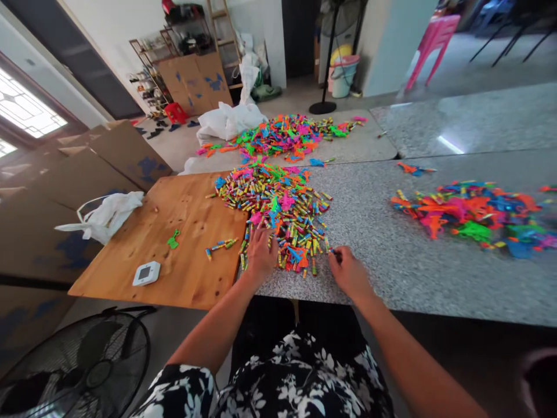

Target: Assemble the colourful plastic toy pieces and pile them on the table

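A heap of small printed tubes [300,232], yellow, red and blue, lies before me, mixed with brightly coloured plastic toy pieces that look like little guns. My left hand [261,253] reaches over the heap's near left side, thumb apart from the fingers, fingertips beside a pink plastic piece [256,217]. At the right edge of the heap, my right hand [351,274] is closed, its thumb and finger pinching a small tube [332,251]. An orange and blue piece [296,255] sits between the two hands, on top of the tubes.
Another colourful heap [474,215] lies right on the granite table [374,174]; a further pile [282,136] is behind. On the wooden board [187,203] are a white device [146,273], a green piece [173,239] and a plastic bag [107,215]. A fan [96,371] stands lower left.
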The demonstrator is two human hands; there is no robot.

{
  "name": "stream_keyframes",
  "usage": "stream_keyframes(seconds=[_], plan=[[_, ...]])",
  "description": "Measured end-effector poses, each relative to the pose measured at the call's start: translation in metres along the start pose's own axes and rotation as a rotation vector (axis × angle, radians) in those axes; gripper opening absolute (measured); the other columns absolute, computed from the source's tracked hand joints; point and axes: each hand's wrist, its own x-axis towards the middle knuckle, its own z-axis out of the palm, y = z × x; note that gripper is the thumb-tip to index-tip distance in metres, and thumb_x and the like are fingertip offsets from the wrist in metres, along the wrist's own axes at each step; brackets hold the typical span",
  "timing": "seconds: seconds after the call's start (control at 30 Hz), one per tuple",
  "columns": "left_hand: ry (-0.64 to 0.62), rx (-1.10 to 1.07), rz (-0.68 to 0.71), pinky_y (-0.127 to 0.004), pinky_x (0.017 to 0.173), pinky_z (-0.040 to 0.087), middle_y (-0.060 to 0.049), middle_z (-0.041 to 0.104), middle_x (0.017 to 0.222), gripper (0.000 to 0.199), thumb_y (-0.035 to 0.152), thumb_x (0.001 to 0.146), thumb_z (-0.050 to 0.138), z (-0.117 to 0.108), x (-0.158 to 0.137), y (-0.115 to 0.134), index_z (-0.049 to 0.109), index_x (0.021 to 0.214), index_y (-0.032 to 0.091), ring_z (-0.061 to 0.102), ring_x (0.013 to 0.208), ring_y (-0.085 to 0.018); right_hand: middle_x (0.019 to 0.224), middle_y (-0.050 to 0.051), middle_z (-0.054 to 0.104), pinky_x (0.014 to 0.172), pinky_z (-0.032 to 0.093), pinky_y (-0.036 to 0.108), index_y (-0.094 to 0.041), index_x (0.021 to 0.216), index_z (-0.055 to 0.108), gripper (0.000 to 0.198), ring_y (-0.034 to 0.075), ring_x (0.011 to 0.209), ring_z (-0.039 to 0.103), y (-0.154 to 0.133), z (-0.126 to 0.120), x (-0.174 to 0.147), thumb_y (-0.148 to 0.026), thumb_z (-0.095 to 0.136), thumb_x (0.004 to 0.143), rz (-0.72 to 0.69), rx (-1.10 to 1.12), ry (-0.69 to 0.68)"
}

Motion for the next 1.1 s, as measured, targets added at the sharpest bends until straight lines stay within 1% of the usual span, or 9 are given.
stream_keyframes(seconds=[0.07,0.17,0.27,0.4,0.5,0.6,0.8,0.97,1.1], plan=[[-0.136,0.068,0.044,-0.046,0.115,0.044,-0.011,0.065,0.127,0.036,0.044,0.099,0.058,-0.006,-0.012,0.001,0.068,0.130,0.030,0.058,0.127,-0.030,0.094,0.009,0.077,0.073,0.049,0.032,-0.020,0.113,0.062,0.022,0.025,0.085,0.073,-0.001,0.003,-0.004,-0.034,0.055,0.097,-0.010,0.055,-0.021],[-0.297,0.129,0.146,-0.050,0.111,0.047,-0.011,0.056,0.145,0.060,0.058,0.086,0.074,0.001,-0.021,0.010,0.063,0.140,0.034,0.054,0.133,-0.036,0.095,0.007,0.077,0.077,0.052,0.033,-0.022,0.116,0.063,0.025,0.024,0.086,0.073,-0.007,0.010,-0.009,-0.032,0.059,0.093,-0.042,0.154,-0.063],[-0.369,0.132,0.303,-0.055,0.121,0.035,-0.012,0.047,0.158,0.065,0.055,0.082,0.080,0.012,-0.015,0.017,0.063,0.140,0.031,0.040,0.148,-0.039,0.097,0.006,0.076,0.081,0.053,0.034,-0.023,0.112,0.064,0.023,0.023,0.088,0.072,-0.013,0.015,-0.010,-0.032,0.060,0.091,-0.062,0.282,-0.097],[-0.424,0.088,0.440,-0.053,0.127,0.025,-0.014,0.062,0.142,0.057,0.049,0.083,0.081,0.015,0.005,0.021,0.065,0.131,0.024,0.048,0.142,-0.034,0.088,0.003,0.072,0.074,0.053,0.033,-0.022,0.105,0.065,0.025,0.020,0.079,0.068,-0.019,0.012,-0.007,-0.043,0.062,0.091,-0.031,0.562,-0.132],[-0.494,0.035,0.366,-0.049,0.119,0.037,-0.011,0.072,0.117,0.045,0.045,0.084,0.081,0.007,0.014,0.025,0.068,0.121,0.023,0.062,0.121,-0.030,0.071,-0.003,0.063,0.055,0.046,0.027,-0.022,0.106,0.065,0.034,0.015,0.059,0.057,-0.025,0.003,-0.004,-0.052,0.065,0.089,0.009,0.788,-0.236],[-0.653,-0.112,0.266,-0.037,0.095,0.051,-0.007,0.073,0.103,0.039,0.047,0.088,0.076,-0.005,0.018,0.032,0.068,0.119,0.024,0.068,0.099,-0.025,0.067,-0.005,0.059,0.049,0.041,0.025,-0.022,0.113,0.067,0.040,0.013,0.052,0.050,-0.031,-0.007,-0.003,-0.054,0.068,0.088,-0.006,0.900,-0.298],[-0.872,-0.387,0.230,-0.023,0.066,0.042,0.001,0.062,0.076,0.032,0.047,0.099,0.055,-0.021,0.028,0.046,0.070,0.099,0.019,0.056,0.070,-0.013,0.070,-0.003,0.061,0.051,0.044,0.026,-0.021,0.114,0.074,0.036,0.011,0.052,0.051,-0.036,-0.017,-0.005,-0.047,0.068,0.090,-0.047,0.968,-0.368],[-0.904,-0.396,0.260,-0.022,0.062,0.037,0.003,0.057,0.073,0.036,0.051,0.095,0.062,-0.017,0.034,0.047,0.068,0.090,0.016,0.050,0.067,-0.011,0.068,-0.003,0.062,0.052,0.045,0.027,-0.020,0.114,0.075,0.036,0.012,0.052,0.053,-0.033,-0.018,-0.006,-0.046,0.069,0.090,-0.058,0.932,-0.318],[-0.905,-0.397,0.253,-0.022,0.060,0.035,0.003,0.055,0.068,0.037,0.052,0.093,0.064,-0.015,0.034,0.048,0.067,0.085,0.016,0.048,0.064,-0.011,0.062,-0.003,0.060,0.053,0.043,0.028,-0.020,0.114,0.077,0.037,0.013,0.052,0.052,-0.032,-0.025,-0.006,-0.045,0.067,0.089,-0.101,0.774,-0.309]])
